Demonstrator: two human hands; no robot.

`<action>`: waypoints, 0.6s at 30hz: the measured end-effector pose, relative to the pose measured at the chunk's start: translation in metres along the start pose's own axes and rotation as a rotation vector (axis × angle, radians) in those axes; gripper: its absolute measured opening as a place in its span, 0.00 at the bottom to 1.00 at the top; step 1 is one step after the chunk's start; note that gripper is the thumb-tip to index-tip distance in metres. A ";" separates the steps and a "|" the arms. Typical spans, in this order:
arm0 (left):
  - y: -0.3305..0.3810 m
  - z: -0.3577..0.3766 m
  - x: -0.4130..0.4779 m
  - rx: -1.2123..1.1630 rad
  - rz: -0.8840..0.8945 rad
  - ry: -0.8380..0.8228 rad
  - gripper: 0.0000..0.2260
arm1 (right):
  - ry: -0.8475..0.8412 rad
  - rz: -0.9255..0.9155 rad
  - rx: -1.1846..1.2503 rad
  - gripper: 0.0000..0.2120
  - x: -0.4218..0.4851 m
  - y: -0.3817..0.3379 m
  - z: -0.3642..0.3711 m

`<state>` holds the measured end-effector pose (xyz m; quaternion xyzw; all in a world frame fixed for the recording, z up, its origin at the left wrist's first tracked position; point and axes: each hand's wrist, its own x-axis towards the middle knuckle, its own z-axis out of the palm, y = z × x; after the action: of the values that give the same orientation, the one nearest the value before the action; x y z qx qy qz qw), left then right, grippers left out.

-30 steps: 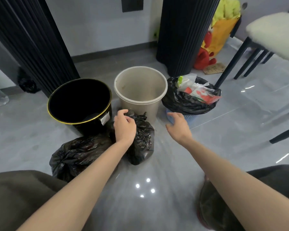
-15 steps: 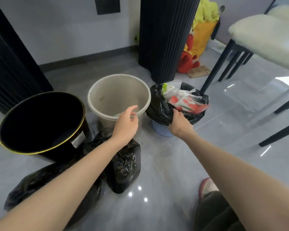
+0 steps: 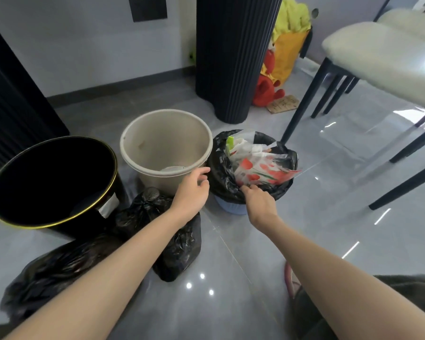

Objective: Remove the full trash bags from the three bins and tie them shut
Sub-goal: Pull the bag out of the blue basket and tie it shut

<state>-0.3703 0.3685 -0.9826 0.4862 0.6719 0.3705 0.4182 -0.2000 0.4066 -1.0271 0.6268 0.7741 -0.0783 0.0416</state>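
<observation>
At right, the blue bin [image 3: 231, 209] holds a black bag [image 3: 220, 173] of wrappers [image 3: 258, 168].

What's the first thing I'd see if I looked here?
The full trash bag, bursting with colourful wrappers, in the blue bin on the right, with the right hand gripping its near rim. Left of it stand a beige bin and a black bin, two black bags lying in front.

Mostly hidden under its black bag [image 3: 222, 173]: blue bin [image 3: 231, 209] (only the bottom peeking out). Tucked into the bag's rim, out of sight: fingertips of the right hand [image 3: 259, 204]. Too dark to see into: black bin [image 3: 101, 197]. Half covered by the left forearm [image 3: 123, 261]: big black sack [image 3: 49, 273]. Cut off at the right edge: white chair [image 3: 383, 60]. Too small to read: words on the floor card [image 3: 283, 104].
</observation>
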 end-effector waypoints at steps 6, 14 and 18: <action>-0.005 0.011 -0.040 -0.005 -0.150 -0.093 0.17 | -0.118 -0.055 0.051 0.19 -0.051 0.010 0.008; -0.032 0.023 -0.095 -0.224 -0.550 -0.171 0.17 | -0.221 -0.150 0.036 0.18 -0.131 0.015 0.016; -0.061 0.030 -0.127 -0.426 -0.848 -0.209 0.14 | -0.123 -0.199 -0.067 0.21 -0.175 0.008 0.023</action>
<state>-0.3411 0.2337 -1.0230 0.1076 0.6744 0.2463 0.6877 -0.1559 0.2359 -1.0222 0.5391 0.8307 -0.0943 0.1021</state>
